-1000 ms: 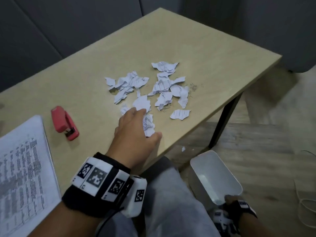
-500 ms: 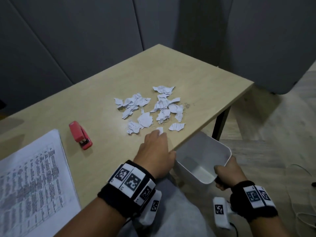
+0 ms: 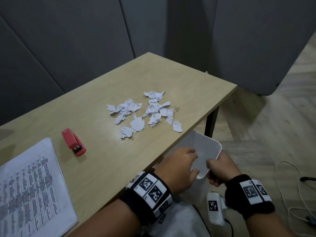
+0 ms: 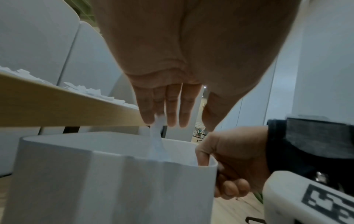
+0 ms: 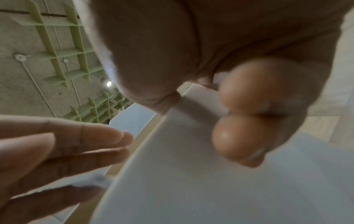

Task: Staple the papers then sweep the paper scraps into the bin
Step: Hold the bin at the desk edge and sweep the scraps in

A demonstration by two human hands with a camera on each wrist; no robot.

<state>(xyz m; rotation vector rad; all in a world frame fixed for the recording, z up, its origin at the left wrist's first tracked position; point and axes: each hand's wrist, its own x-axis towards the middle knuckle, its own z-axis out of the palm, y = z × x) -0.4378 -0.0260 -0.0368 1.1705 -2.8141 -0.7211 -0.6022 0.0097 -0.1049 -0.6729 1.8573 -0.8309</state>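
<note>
Several torn white paper scraps (image 3: 145, 112) lie in a loose pile on the wooden table (image 3: 153, 74). My right hand (image 3: 215, 170) grips the near rim of the white bin (image 3: 205, 144), thumb inside, and holds it just under the table's near edge. My left hand (image 3: 188, 161) hangs over the bin's mouth with straight fingers (image 4: 172, 113) pointing down. One blurred scrap (image 4: 158, 136) drops from those fingers into the bin (image 4: 95, 174). In the right wrist view my curled fingers (image 5: 239, 136) press the bin's outer wall (image 5: 191, 174).
A red stapler (image 3: 74, 142) lies on the table left of the scraps. A printed paper stack (image 3: 29, 185) sits at the near left corner. Grey padded panels stand behind the table, and thin cables (image 3: 290, 194) trail on the floor at the right.
My right hand lifted the bin from the floor up to the table edge. My left hand slid off the table edge with a scrap and now hangs over the bin.
</note>
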